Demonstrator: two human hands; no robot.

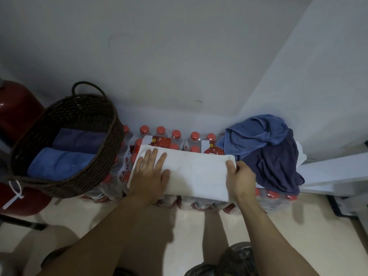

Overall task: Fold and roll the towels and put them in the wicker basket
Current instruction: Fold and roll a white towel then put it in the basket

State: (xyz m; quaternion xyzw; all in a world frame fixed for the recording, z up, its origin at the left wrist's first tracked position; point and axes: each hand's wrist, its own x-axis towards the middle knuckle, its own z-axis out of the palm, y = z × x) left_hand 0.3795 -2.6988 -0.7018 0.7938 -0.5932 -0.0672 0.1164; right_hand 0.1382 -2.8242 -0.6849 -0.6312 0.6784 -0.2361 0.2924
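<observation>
A white towel (196, 172), folded into a long strip, lies across packs of red-capped water bottles (176, 135). My left hand (152, 172) presses flat on its left end, fingers spread. My right hand (239, 179) pinches the towel's right end, thumb on top. The dark wicker basket (83, 176) stands at the left on the bottles and holds two rolled towels, a light blue one (59, 163) in front and a dark blue one (77, 139) behind it. A loose light blue towel (254, 134) and a loose dark blue towel (276, 166) are heaped at the right.
A red cylinder (18, 116) stands behind and to the left of the basket. A white wall runs behind the bottles. White boards (334, 172) lean at the right. The pale floor (189, 232) lies below, with my shoes at the bottom edge.
</observation>
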